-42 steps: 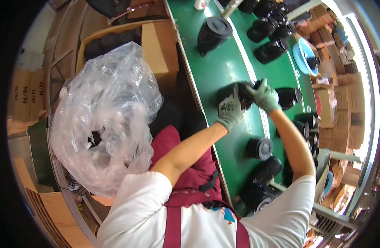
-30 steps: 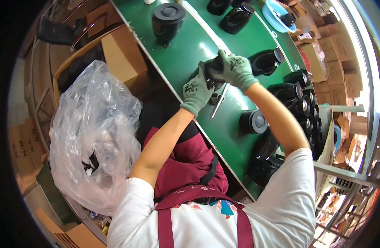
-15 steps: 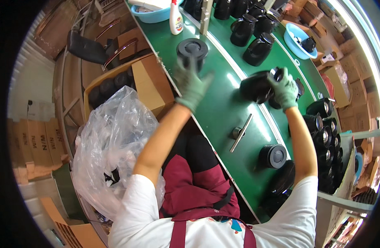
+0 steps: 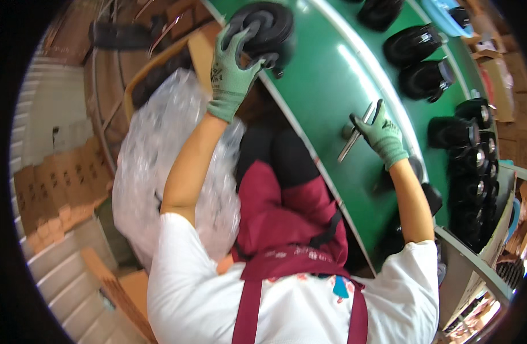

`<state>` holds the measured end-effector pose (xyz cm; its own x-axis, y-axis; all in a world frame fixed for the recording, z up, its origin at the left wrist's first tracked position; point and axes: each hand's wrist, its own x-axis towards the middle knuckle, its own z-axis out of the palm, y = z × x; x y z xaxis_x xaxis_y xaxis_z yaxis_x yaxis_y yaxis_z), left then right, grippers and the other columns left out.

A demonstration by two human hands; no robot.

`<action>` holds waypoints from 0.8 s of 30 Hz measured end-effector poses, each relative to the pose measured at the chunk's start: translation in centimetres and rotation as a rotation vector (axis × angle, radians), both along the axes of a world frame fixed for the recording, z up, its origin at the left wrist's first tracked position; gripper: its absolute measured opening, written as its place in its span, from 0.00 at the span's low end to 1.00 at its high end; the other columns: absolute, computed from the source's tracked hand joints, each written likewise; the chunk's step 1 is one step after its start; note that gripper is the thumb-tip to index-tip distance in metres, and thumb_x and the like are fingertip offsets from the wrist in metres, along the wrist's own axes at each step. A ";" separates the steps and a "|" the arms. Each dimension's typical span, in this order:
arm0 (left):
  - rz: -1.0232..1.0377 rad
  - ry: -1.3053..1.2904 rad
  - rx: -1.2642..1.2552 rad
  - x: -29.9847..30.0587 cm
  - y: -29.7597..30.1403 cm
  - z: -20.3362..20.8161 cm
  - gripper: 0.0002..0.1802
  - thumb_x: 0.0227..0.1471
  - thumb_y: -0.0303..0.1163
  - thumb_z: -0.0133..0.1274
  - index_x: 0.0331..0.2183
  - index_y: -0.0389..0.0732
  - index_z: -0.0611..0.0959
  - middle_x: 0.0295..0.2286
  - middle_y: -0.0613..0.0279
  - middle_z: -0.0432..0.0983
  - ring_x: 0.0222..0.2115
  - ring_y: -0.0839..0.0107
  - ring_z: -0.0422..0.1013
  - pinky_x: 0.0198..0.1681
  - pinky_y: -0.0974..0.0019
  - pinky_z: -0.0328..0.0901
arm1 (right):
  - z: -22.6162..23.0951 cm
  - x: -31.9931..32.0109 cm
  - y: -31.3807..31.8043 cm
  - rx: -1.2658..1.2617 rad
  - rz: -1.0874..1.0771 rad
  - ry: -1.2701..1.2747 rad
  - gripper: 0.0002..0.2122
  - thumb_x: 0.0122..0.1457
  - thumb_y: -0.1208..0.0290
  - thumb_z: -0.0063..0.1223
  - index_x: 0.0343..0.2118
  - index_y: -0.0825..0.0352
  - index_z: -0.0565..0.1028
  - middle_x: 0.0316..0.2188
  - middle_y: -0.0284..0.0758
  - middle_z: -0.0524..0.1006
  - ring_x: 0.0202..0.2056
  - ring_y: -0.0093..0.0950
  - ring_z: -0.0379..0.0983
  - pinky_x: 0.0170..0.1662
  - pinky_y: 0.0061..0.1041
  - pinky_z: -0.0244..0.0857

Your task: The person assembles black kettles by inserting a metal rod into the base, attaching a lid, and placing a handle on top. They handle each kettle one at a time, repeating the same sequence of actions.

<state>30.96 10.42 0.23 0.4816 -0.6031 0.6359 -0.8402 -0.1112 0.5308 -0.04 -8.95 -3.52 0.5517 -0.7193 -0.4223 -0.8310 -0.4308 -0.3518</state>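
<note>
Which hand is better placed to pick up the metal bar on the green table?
Likely the right hand: it is at the metal bar, while the left hand is farther off, on the black lidded container.

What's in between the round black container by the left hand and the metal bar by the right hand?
Only green tabletop lies between the round black container and the metal bar; you can see it in the head view.
</note>
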 end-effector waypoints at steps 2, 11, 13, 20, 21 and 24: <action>-0.031 -0.133 0.049 -4.0 4.5 4.2 0.41 0.37 0.25 0.75 0.56 0.44 0.80 0.56 0.58 0.72 0.59 0.58 0.66 0.61 0.57 0.64 | -4.8 -3.2 3.9 0.064 0.014 0.173 0.57 0.53 0.40 0.61 0.73 0.67 0.37 0.53 0.54 0.76 0.53 0.51 0.76 0.56 0.41 0.69; -0.102 0.348 0.433 -18.9 22.1 4.3 0.41 0.35 0.37 0.76 0.54 0.42 0.79 0.55 0.50 0.69 0.56 0.47 0.68 0.58 0.51 0.67 | -5.3 -6.3 7.2 0.308 -0.264 -0.841 0.19 0.62 0.72 0.54 0.56 0.67 0.72 0.32 0.32 0.79 0.24 0.18 0.68 0.27 0.18 0.63; -0.082 0.339 0.531 -21.9 22.8 3.1 0.40 0.37 0.43 0.75 0.53 0.44 0.79 0.55 0.51 0.69 0.56 0.46 0.67 0.58 0.49 0.67 | 0.9 -5.9 8.9 0.542 -0.293 -0.812 0.23 0.63 0.72 0.54 0.62 0.67 0.70 0.34 0.32 0.80 0.23 0.12 0.64 0.24 0.12 0.55; -0.047 0.301 0.450 -25.2 23.7 -1.6 0.52 0.34 0.53 0.76 0.57 0.41 0.72 0.56 0.50 0.70 0.55 0.48 0.70 0.57 0.49 0.67 | 5.5 -3.1 13.3 0.774 0.333 -0.688 0.21 0.59 0.73 0.59 0.56 0.71 0.75 0.43 0.35 0.81 0.41 0.21 0.76 0.49 0.22 0.72; -0.056 0.315 0.415 -25.3 23.8 -1.6 0.50 0.36 0.53 0.74 0.56 0.41 0.73 0.56 0.50 0.70 0.55 0.48 0.69 0.57 0.49 0.66 | 4.8 -2.2 13.8 0.754 0.447 -0.669 0.21 0.58 0.73 0.60 0.55 0.70 0.76 0.43 0.35 0.81 0.41 0.20 0.76 0.50 0.22 0.72; -0.052 0.335 0.355 -25.0 23.8 -0.8 0.43 0.40 0.52 0.72 0.54 0.41 0.75 0.53 0.51 0.70 0.54 0.49 0.69 0.57 0.50 0.65 | 4.4 0.0 13.7 0.745 0.554 -0.582 0.20 0.57 0.71 0.61 0.53 0.69 0.78 0.38 0.34 0.82 0.38 0.20 0.77 0.45 0.22 0.73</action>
<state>5.97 34.24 -0.61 0.5879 -0.7834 0.2016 -0.6387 -0.2965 0.7100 -0.06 4.76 0.84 0.9756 0.0174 -0.2187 -0.2103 -0.2103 -0.9548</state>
